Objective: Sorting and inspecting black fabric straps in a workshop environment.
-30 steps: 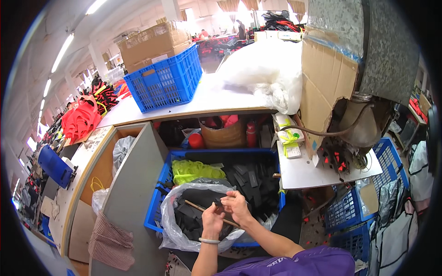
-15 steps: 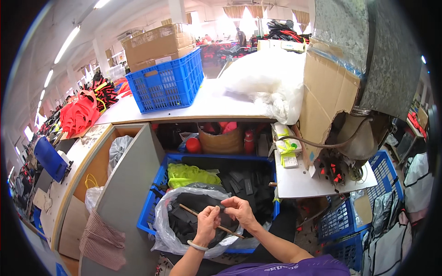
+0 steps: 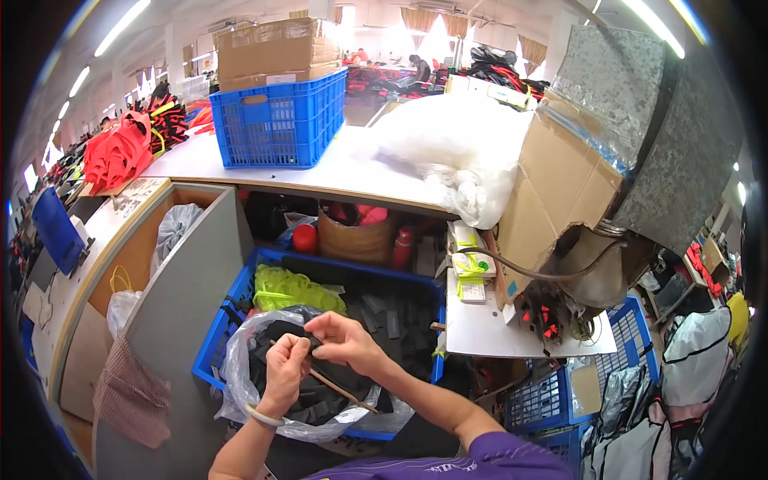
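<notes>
My left hand point(image 3: 286, 370), with a pale bangle point(image 3: 262, 415) at the wrist, is closed in a pinch. Against its fingertips my right hand point(image 3: 350, 344) is pinching too. A small dark piece point(image 3: 314, 342) shows between the two hands; the fingers cover most of it. Both hands are above a clear plastic bag point(image 3: 234, 387) with black flat pieces point(image 3: 322, 406) inside. A thin wooden stick point(image 3: 344, 389) lies slanting across the bag. The bag stands in a large blue crate point(image 3: 212, 346), where more black pieces point(image 3: 388, 314) lie beyond my right hand.
A neon yellow-green bundle point(image 3: 292, 289) lies in the crate's far left. To the left stands a grey panel point(image 3: 172, 320). A white side table point(image 3: 528, 330) juts out on the right, under a cardboard box point(image 3: 552, 180). Across the back, a white tabletop point(image 3: 280, 178) carries a blue basket point(image 3: 276, 124).
The view has swung so that the scene sits further left and tilts. Both hands stay together over the bag, fingertips still pinched around the small dark piece.
</notes>
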`<state>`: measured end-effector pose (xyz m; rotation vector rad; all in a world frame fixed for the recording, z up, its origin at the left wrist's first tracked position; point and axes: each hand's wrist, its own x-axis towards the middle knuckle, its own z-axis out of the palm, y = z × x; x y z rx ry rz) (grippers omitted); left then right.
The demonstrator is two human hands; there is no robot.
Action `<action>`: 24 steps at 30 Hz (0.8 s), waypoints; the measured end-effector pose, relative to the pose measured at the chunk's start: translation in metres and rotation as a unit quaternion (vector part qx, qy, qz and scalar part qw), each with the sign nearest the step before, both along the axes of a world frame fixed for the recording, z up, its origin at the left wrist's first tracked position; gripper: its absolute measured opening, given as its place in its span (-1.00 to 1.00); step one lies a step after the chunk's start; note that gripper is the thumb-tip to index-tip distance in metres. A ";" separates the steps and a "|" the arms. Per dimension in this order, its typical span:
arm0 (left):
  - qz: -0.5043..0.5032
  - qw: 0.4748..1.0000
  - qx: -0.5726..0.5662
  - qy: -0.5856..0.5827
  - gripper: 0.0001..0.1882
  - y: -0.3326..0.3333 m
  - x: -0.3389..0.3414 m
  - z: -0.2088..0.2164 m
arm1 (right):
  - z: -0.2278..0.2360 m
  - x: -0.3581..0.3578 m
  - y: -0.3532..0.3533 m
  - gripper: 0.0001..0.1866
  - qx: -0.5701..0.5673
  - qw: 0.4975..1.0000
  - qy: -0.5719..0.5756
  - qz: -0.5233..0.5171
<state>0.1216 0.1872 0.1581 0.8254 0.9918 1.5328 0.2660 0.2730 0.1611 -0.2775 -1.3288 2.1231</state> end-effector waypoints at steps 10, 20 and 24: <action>-0.019 0.975 0.040 0.220 -0.81 0.001 0.019 -0.019 | -0.025 0.034 -0.028 -0.64 -0.012 0.992 -0.062 -0.113; -0.027 0.998 0.026 0.045 -0.83 -0.012 0.013 -0.028 | -0.029 0.018 -0.027 -0.62 -0.162 0.986 0.044 -0.009; 0.012 0.999 0.003 -0.032 -0.86 -0.003 0.024 -0.020 | -0.014 0.026 -0.024 -0.53 -0.119 0.993 0.009 -0.014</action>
